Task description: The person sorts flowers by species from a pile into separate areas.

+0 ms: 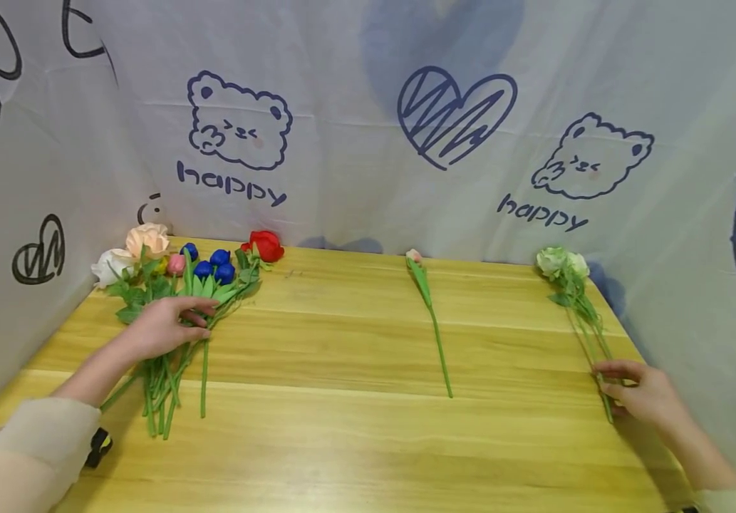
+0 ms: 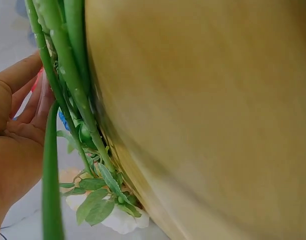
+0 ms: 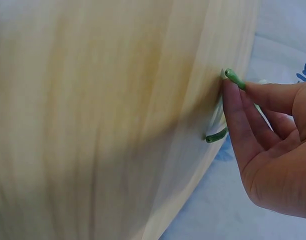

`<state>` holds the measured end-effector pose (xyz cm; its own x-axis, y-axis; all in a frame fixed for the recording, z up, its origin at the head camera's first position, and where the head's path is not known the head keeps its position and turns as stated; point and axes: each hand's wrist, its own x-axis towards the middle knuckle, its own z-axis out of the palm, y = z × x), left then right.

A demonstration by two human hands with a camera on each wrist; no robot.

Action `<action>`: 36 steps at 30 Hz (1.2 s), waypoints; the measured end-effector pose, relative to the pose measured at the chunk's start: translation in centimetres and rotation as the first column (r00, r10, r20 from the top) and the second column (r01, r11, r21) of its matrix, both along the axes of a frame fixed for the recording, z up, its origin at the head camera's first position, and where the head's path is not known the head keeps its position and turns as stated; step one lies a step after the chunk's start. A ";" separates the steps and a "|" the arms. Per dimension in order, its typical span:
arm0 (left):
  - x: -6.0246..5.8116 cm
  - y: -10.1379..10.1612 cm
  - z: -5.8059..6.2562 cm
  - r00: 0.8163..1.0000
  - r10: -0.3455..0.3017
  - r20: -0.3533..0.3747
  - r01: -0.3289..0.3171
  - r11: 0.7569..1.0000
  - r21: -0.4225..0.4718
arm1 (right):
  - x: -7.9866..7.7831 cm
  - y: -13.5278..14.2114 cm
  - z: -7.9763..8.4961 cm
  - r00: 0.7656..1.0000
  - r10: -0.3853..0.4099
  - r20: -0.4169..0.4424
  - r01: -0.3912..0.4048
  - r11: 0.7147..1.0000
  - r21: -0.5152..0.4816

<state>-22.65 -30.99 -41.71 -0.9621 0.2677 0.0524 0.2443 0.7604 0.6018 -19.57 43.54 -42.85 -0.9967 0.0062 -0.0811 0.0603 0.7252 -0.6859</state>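
On the left of the table, my left hand point(image 1: 165, 328) is over the stems of a bunch of artificial flowers point(image 1: 149, 288), its fingers loosely extended and a gap showing between thumb and fingers. Blue tulips point(image 1: 221, 267), a red rose point(image 1: 266, 246), a peach rose point(image 1: 148, 240) and a white rose point(image 1: 113, 267) lie in that bunch. Green stems point(image 2: 68, 70) pass close by the hand in the left wrist view. At the right edge, my right hand point(image 1: 646, 392) pinches the lower stem point(image 3: 235, 78) of a pale green flower point(image 1: 553, 262) between thumb and index finger. A second stem end point(image 3: 216, 135) lies beside it.
A single pink tulip point(image 1: 428, 299) lies alone near the middle of the wooden table point(image 1: 342, 442). White cloth with printed bears and hearts point(image 1: 348, 142) hangs around the table's back and sides.
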 end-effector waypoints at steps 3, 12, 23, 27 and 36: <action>-0.2 0.2 -0.1 1.000 -0.012 -0.006 0.012 1.000 -0.027 | 0.0 0.2 0.0 1.000 -0.004 -0.002 0.004 1.000 0.019; -0.7 0.6 0.2 0.999 -0.027 0.030 0.029 0.997 -0.071 | 0.0 -0.2 0.4 1.000 0.002 0.028 -0.004 0.999 0.041; -0.9 0.8 -0.2 0.996 -0.015 0.085 0.016 1.000 -0.021 | -0.4 -0.4 0.4 0.998 0.011 0.065 -0.014 0.999 0.042; -0.8 0.9 0.1 0.995 -0.019 0.102 0.020 1.000 -0.014 | -0.4 -0.5 0.5 0.997 0.025 0.072 -0.030 0.997 0.072; -0.6 1.1 0.5 0.990 0.007 0.141 -0.005 1.000 -0.011 | -0.6 -0.7 0.7 0.994 0.040 0.100 -0.050 0.993 0.102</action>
<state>-23.24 -29.88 -41.24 -0.9613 0.2616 -0.0866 0.1531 0.7682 0.6217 -20.13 42.89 -42.19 -0.9835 -0.0251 -0.1793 0.0888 0.7962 -0.5985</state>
